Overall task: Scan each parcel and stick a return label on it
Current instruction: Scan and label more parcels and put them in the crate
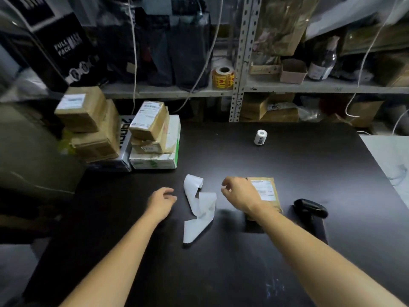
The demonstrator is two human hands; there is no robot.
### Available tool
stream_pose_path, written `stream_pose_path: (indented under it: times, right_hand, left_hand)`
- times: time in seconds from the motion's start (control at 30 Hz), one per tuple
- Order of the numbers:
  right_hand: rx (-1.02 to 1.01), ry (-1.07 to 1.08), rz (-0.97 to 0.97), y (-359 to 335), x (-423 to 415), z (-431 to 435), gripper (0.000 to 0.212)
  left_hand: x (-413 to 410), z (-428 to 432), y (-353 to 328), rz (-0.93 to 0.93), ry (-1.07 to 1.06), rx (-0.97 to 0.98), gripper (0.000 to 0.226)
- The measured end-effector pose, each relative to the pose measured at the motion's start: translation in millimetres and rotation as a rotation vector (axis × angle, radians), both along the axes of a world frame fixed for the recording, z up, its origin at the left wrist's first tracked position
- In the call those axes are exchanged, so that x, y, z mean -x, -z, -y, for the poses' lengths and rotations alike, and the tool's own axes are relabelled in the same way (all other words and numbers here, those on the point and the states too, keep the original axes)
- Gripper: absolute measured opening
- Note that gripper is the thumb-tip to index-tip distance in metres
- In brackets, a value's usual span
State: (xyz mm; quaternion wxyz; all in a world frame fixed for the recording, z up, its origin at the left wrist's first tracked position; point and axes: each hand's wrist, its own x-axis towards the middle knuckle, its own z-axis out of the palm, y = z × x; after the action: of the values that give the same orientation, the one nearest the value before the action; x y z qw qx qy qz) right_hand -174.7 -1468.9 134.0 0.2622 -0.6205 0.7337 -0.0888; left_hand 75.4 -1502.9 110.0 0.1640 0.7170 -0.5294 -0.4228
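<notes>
- the table point(287, 165) has a matte black top.
- the parcel point(269, 185), a flat brown cardboard box with a white printed shipping label point(264, 192) and barcode, lies on the table partly under the right wrist; its print is too small to read.
- the right hand point(240, 192) hovers just left of the parcel, thumb and forefinger drawn close; whether they pinch anything cannot be told.
- the left hand point(160, 203) hangs loosely curled, holding nothing.
- between the hands lies a glossy white paper strip point(200, 207), curled and twisted.
- a black plastic scanner point(309, 208) rests just right of the parcel.
- a small white label roll point(260, 137) with dark unreadable characters stands far back on the table.
- taped brown boxes point(150, 120) with white labels are stacked at the table's left.
- a black carton point(66, 47) reads "full face mask".
- a yellow sticker roll point(223, 78) sits on the metal shelf.
</notes>
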Motion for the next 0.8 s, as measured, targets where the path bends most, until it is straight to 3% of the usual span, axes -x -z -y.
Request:
stream_pose_path:
  times: [0.13, 0.33, 0.43, 0.5, 0.63, 0.8]
  right_hand:
    - [-0.029, -0.038, -0.01, 33.9, -31.3, 33.0, 0.035]
    - [-0.036, -0.034, 0.012, 72.9, -56.9, 80.1, 0.05]
    - [-0.018, -0.057, 0.01, 85.0, -60.8, 92.8, 0.03]
    - [-0.016, -0.035, 0.016, 88.0, -60.5, 95.9, 0.018]
    - [-0.098, -0.012, 0.071, 80.7, -49.8, 92.3, 0.017]
    - [-0.209, 0.123, 0.334, 59.3, -34.1, 90.7, 0.016]
  left_hand:
    - [1.5, 13.9, 19.2, -0.019, 0.07, -0.052, 0.043]
    - [12.3, 37.0, 49.0, -0.041, 0.156, -0.098, 0.089]
    - [15.1, 50.0, 59.1, -0.062, 0.184, -0.079, 0.094]
    - [15.8, 58.1, 62.8, -0.059, 0.199, -0.056, 0.086]
    - [13.0, 74.2, 60.5, 0.038, 0.168, 0.032, 0.059]
    - [22.3, 79.6, 38.1, 0.092, 0.1, 0.113, 0.017]
